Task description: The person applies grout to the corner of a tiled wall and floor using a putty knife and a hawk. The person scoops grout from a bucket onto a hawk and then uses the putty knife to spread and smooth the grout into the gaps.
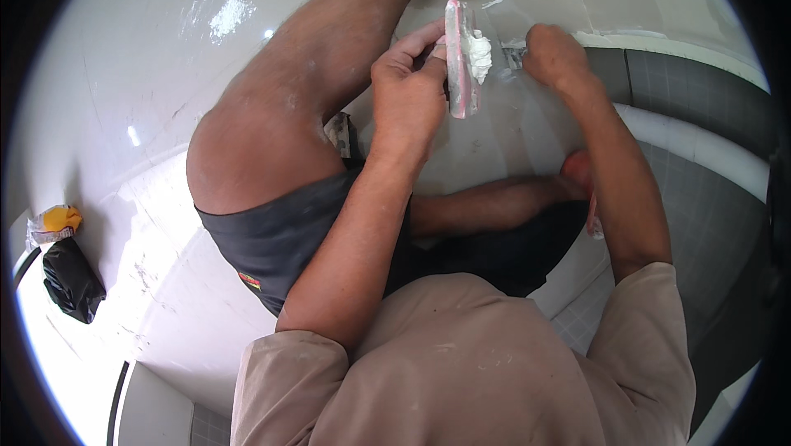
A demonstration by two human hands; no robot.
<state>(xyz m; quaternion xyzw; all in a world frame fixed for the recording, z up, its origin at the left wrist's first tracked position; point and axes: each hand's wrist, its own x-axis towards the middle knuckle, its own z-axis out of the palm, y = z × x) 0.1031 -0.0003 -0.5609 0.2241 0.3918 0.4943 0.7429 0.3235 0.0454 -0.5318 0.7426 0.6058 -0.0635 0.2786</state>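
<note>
My left hand (pixel 409 96) is closed round a flat, narrow board with a pink layer (pixel 456 58), held upright on edge. A lump of white paste (pixel 479 56) clings to the board's right face. To the right, my right hand (pixel 556 57) is closed on a small scraper, whose blade (pixel 512 57) shows only in part. The blade is at the pale tiled surface, beside a whitish joint along the curved ledge (pixel 622 5). The scraper's handle is hidden in my fingers.
A recess with grey tiled walls (pixel 684 199) lies at the right, crossed by a white rounded rim (pixel 692 143). A black plastic bag (pixel 72 279) and a yellow packet (pixel 59 219) lie at the far left. White residue (pixel 232 17) marks the floor at upper left.
</note>
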